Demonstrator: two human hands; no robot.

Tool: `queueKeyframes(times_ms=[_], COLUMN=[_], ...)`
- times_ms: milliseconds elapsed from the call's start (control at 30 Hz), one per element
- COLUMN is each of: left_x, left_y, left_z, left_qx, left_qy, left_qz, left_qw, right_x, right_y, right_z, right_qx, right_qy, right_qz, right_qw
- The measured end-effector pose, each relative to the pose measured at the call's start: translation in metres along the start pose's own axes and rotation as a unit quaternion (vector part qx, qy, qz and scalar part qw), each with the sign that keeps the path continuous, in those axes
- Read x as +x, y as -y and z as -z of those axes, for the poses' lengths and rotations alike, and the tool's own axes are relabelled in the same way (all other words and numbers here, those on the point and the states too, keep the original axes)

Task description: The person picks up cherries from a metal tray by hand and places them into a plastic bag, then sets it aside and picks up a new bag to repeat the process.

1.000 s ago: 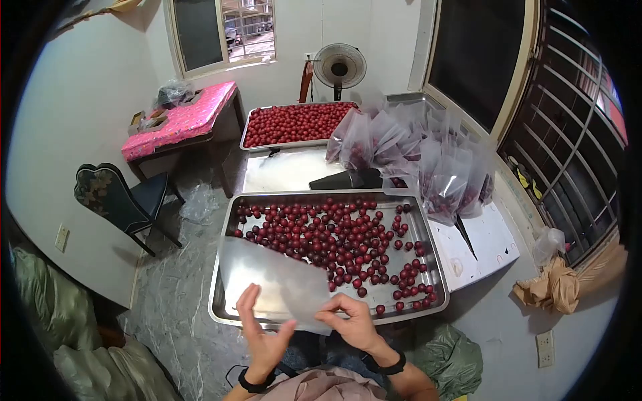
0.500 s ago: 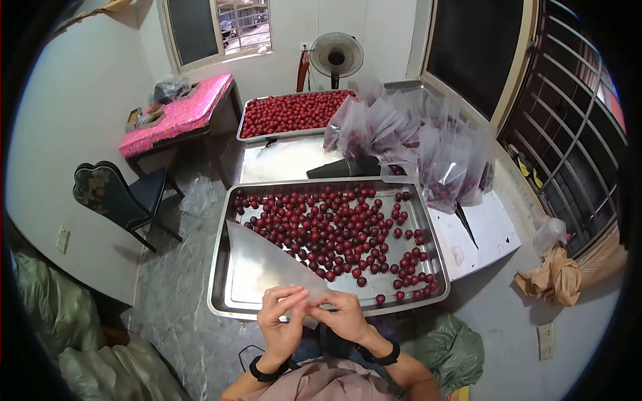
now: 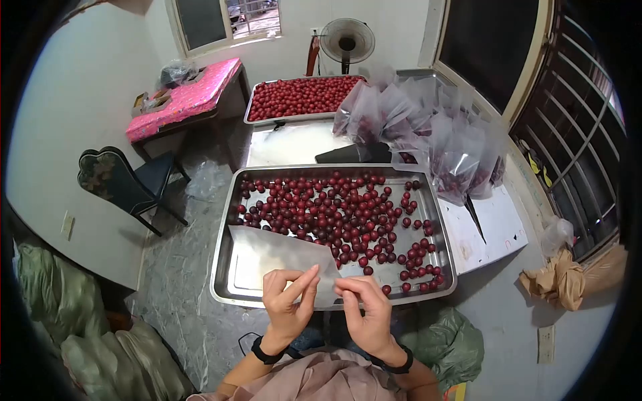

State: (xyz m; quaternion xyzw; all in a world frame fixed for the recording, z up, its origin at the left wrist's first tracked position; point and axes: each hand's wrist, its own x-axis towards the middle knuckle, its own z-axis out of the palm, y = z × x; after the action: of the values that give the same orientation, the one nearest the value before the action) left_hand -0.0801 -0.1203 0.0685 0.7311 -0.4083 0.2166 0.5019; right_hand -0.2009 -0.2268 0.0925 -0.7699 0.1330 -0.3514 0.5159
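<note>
2 hands meet at the near rim of the steel tray [image 3: 219, 267]. The left hand [image 3: 286, 304] and right hand [image 3: 366, 314] each pinch the near edge of a clear plastic bag [image 3: 277, 250], neither nearer than the other. From the fingertips the bag runs away and leftward, flat over the tray's bare near-left corner, translucent, empty and lightly creased. Across the tray's far side lie dark red fruits [image 3: 334, 214]. Beyond the tray stand filled bags [image 3: 438, 144].

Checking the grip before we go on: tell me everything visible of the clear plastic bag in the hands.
The clear plastic bag is thin, translucent, flat and looks empty. It slants up and left from the hands, over the bare near-left part of the steel tray. The left hand and the right hand pinch its near edge.
</note>
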Motion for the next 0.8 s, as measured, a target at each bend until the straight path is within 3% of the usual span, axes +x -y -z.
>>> queueKeyframes(times_ms=[200, 300, 400, 467, 567, 667, 733, 800], left_x=[0.0, 0.0, -0.003, -0.005, -0.009, -0.013, -0.018, -0.022], left_y=[-0.008, -0.013, -0.021, -0.02, -0.026, -0.031, -0.034, -0.037], left_z=[0.0, 0.002, 0.003, 0.004, 0.006, 0.007, 0.004, 0.001], left_qx=[0.001, -0.013, -0.038, -0.031, -0.065, -0.1, -0.104, -0.116], left_qy=[0.042, 0.096, 0.124, 0.123, 0.144, 0.169, 0.167, 0.173], left_qz=[-0.046, -0.094, -0.095, -0.104, -0.11, -0.14, -0.141, -0.154], left_qw=[0.998, 0.991, 0.987, 0.986, 0.981, 0.97, 0.97, 0.966], right_x=[-0.003, 0.006, 0.012, 0.013, 0.017, 0.017, 0.022, 0.026], right_y=[-0.031, -0.045, -0.054, -0.051, -0.053, -0.064, -0.054, -0.048], right_z=[0.0, 0.002, 0.002, 0.001, -0.003, -0.004, -0.004, -0.004], right_qx=[0.051, 0.227, 0.255, 0.291, 0.456, 0.508, 0.41, 0.455], right_qy=[0.107, 0.216, 0.238, 0.25, 0.244, 0.223, 0.212, 0.21], right_qz=[-0.106, -0.138, -0.086, -0.112, -0.182, -0.179, -0.206, -0.206], right_qw=[0.987, 0.94, 0.933, 0.916, 0.836, 0.812, 0.863, 0.841])
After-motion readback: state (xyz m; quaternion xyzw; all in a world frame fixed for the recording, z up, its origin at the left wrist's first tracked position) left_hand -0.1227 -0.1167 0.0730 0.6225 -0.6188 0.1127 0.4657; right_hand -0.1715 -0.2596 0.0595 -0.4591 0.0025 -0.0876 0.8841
